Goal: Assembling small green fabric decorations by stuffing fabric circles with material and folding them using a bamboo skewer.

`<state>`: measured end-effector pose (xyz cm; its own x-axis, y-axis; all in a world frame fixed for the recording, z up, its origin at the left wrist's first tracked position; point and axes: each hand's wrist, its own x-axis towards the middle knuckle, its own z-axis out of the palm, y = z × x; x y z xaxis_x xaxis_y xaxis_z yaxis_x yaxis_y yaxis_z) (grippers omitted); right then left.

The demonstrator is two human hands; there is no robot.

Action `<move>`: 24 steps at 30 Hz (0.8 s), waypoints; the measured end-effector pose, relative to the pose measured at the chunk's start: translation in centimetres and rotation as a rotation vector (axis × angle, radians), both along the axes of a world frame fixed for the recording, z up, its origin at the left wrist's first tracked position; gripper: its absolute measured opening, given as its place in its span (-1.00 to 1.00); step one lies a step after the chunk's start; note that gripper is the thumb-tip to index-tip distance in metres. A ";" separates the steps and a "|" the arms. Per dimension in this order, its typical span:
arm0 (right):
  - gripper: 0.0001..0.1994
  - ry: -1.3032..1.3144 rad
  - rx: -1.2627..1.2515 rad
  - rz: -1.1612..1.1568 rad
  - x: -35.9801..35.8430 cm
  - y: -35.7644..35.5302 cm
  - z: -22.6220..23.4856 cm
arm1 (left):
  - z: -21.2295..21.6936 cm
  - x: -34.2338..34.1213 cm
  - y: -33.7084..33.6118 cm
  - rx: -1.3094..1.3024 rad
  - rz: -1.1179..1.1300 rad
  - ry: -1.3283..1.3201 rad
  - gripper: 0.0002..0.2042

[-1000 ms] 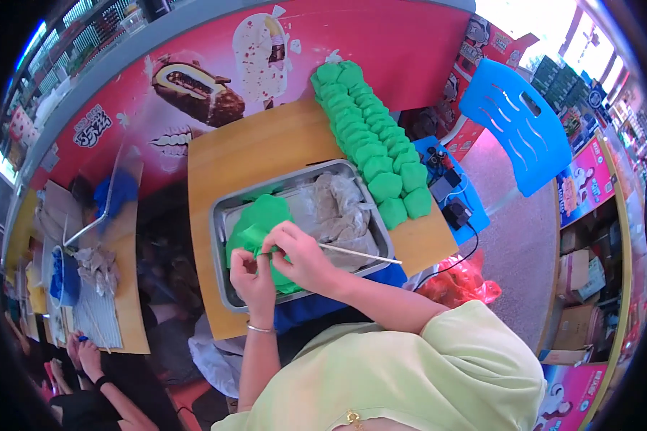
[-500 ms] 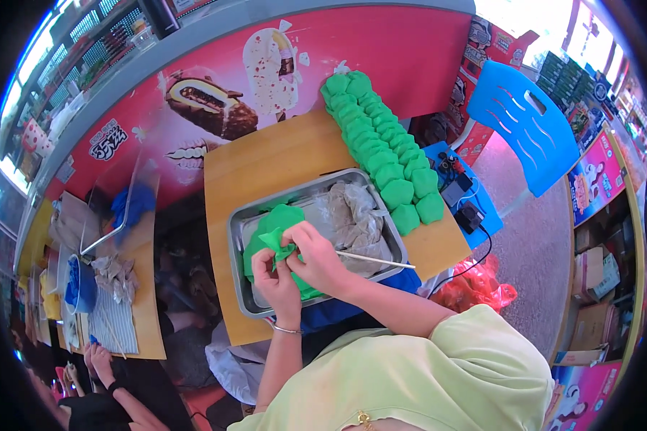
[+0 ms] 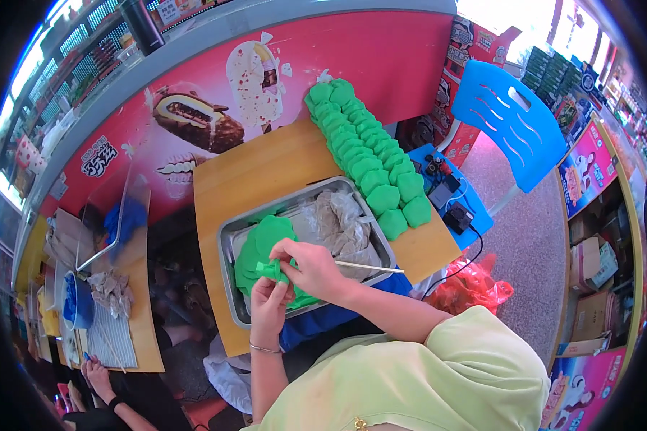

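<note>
- In front of me stands a wooden table, its top light brown.
- Beyond it I see a pink-red panel printed with ice creams, a grey ledge along its top.
- To my left is a second wooden table.
- To my right is a blue plastic chair with wavy slots in its back.
- Under that chair I see a grey, speckled floor.
- Farther right, a shelf unit holds cardboard boxes.
- White light fills a window or doorway at upper right.
</note>
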<state>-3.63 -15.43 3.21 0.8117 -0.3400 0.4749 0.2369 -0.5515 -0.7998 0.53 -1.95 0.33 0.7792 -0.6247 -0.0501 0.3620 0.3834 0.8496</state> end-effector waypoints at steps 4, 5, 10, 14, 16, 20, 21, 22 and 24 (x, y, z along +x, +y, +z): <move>-0.86 -0.038 -0.076 0.041 -0.5 0.4 0.2 | -0.2 0.2 0.4 -0.058 -0.016 0.065 -0.92; -0.86 -0.088 -0.128 0.025 -0.4 0.4 -0.1 | -0.7 0.4 0.4 -0.005 0.030 0.020 -0.92; -0.86 0.044 0.029 0.040 -0.3 0.1 -0.4 | -0.4 -0.1 -0.9 0.201 0.376 -0.555 -0.89; -0.86 0.155 0.219 0.144 -0.1 0.2 -0.6 | -1.3 -0.5 -0.5 0.345 0.565 -0.723 -0.86; -0.86 0.183 0.185 0.140 -0.3 0.1 -0.5 | -1.2 -0.7 -0.3 0.411 0.589 -0.698 -0.85; -0.88 0.035 0.009 0.050 -0.7 0.4 0.3 | -1.0 -0.3 -0.6 0.464 0.586 -0.702 -0.85; -0.88 0.047 0.029 0.095 -0.5 0.6 0.2 | -0.6 -0.4 -0.5 0.493 0.585 -0.745 -0.86; -0.88 -0.018 -0.021 0.033 -0.4 0.5 0.2 | -0.3 -0.3 -0.4 0.507 0.498 -0.710 -0.87; -0.87 -0.080 -0.055 -0.007 -0.1 0.2 -0.1 | 0.6 0.3 -0.7 0.290 0.310 -0.629 -0.89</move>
<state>-3.73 -15.21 3.16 0.7682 -0.3172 0.5561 0.2948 -0.5957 -0.7471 0.86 -2.65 0.88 0.8532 -0.4019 0.3324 -0.3117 0.1181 0.9428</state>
